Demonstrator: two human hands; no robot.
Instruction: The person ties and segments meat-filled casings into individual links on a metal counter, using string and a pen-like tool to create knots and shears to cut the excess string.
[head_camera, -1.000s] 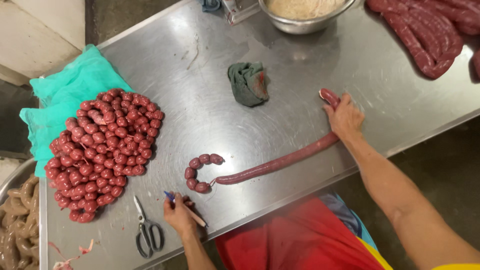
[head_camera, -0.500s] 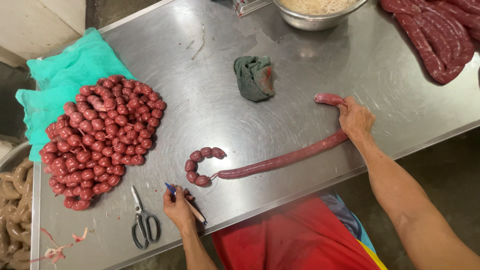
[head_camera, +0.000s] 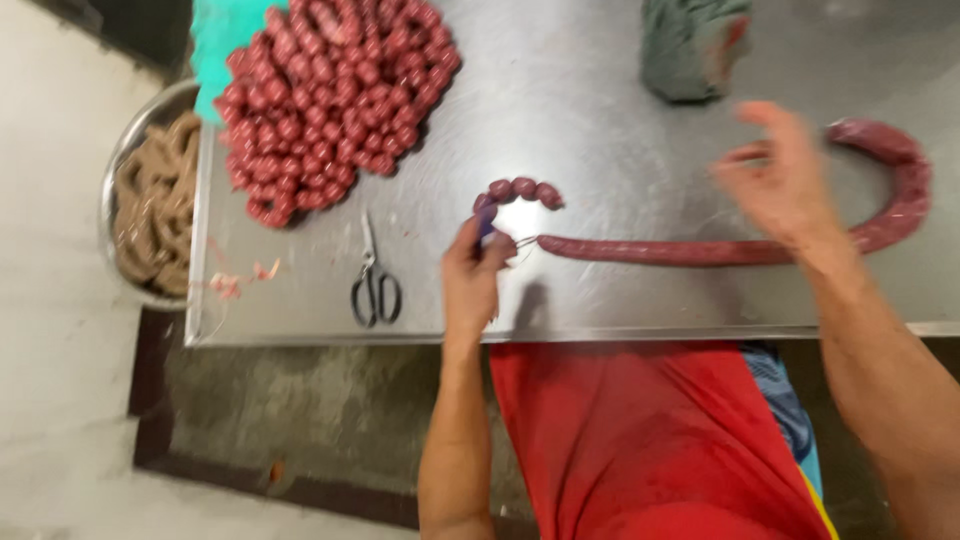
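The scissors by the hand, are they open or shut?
Shut. The scissors lie flat on the table, blades together in one thin line, both finger loops side by side, left of the left hand.

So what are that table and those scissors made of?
The table looks like brushed stainless steel: grey, dully reflective, with a folded edge. The scissors look like metal blades with dark handles, probably plastic, though blur leaves that open.

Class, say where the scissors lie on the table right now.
In the head view, the scissors lie flat near the table's front edge, left of the left hand and below the pile of small red sausages.
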